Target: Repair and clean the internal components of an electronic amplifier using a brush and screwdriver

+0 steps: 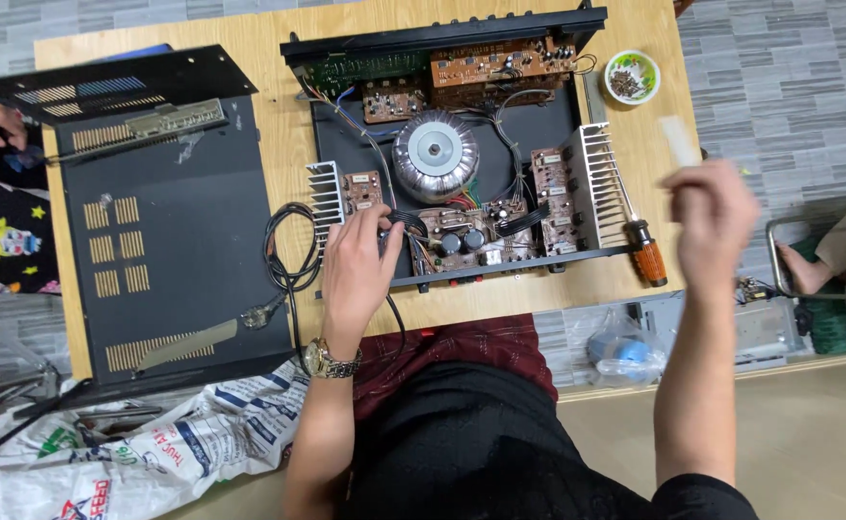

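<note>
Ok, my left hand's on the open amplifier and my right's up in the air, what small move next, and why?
Probably bring the right hand down to the orange-handled screwdriver lying just beside the amplifier chassis. The left hand already rests on the boards near the left heat sink, and the raised hand is blurred, its grip unclear.

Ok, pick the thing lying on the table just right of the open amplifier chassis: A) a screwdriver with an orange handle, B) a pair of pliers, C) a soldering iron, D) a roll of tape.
A: a screwdriver with an orange handle lies on the wooden table beside the right edge of the open amplifier chassis, below the small bowl of screws.
</note>
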